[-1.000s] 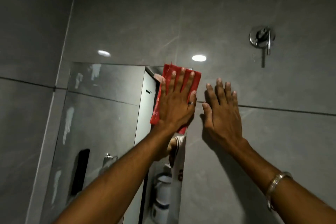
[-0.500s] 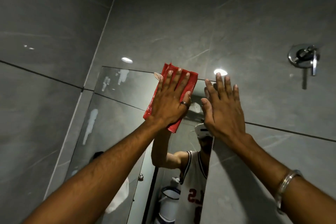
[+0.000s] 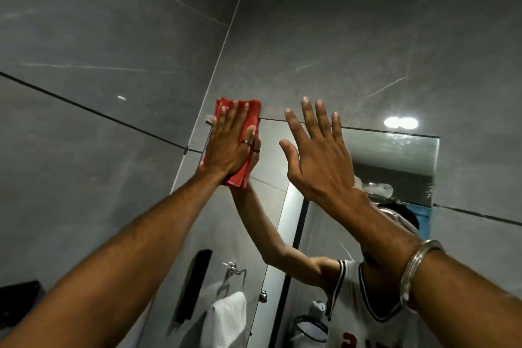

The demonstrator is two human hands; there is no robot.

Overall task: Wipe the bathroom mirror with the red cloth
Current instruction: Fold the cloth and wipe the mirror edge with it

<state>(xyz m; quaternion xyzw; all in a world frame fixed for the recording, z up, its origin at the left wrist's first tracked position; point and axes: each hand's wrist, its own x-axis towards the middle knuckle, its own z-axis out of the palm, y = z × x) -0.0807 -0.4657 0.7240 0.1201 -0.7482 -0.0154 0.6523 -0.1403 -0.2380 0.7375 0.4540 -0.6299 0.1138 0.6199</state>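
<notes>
The frameless mirror [image 3: 395,155] hangs on the grey tiled wall, its top edge running from the room corner to the right. My left hand [image 3: 228,144] lies flat on the folded red cloth [image 3: 243,175] and presses it against the mirror's top left corner. The cloth sticks out above my fingertips and below my palm. My right hand [image 3: 316,158] is raised in front of the glass to the right of the cloth, fingers spread, holding nothing. Whether it touches the glass I cannot tell.
Grey tile walls meet in a corner [image 3: 226,37] just left of the mirror. The glass reflects a person in a white jersey, a white towel [image 3: 226,319] on a ring, a door and a bucket. A dark object [image 3: 19,297] sits at the lower left edge.
My left hand has slid the cloth leftwards along the mirror's top edge to the top left corner. My right hand has come off the wall beside the mirror and is now over the glass.
</notes>
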